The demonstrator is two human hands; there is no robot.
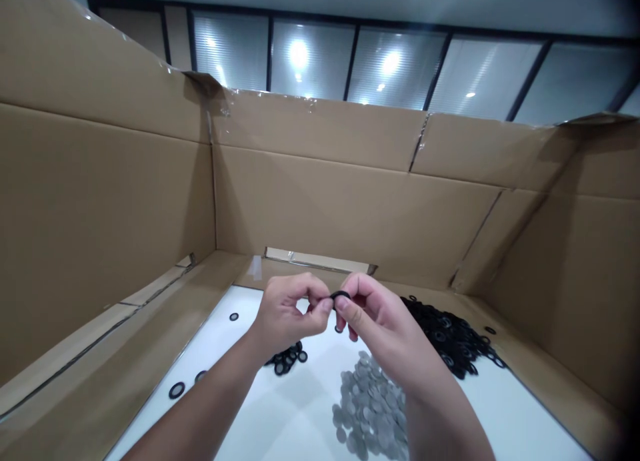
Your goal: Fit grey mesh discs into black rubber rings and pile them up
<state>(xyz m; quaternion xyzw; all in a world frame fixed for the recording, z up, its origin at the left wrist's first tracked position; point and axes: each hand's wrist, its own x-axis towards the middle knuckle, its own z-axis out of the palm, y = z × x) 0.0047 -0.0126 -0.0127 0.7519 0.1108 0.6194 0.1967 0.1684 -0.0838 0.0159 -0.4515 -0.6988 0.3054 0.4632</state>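
My left hand (290, 309) and my right hand (376, 314) meet above the white board, thumbs and fingers pinched on one black rubber ring (341, 293). The ring is seen nearly edge-on, and fingertips cover much of it; whether a disc sits inside it I cannot tell. Below my right hand lies a heap of thin grey discs (373, 407). Beyond my right wrist is a large pile of black rings (450, 337). A smaller cluster of black rings with grey centres (285, 361) lies under my left hand, partly hidden by my forearm.
Tall cardboard walls (320, 201) enclose the white board (285, 421) on the left, back and right. Single rings with grey centres lie at the left, one near the board's edge (177, 390) and one farther back (234, 317). A stray black ring (490, 330) rests on cardboard at the right.
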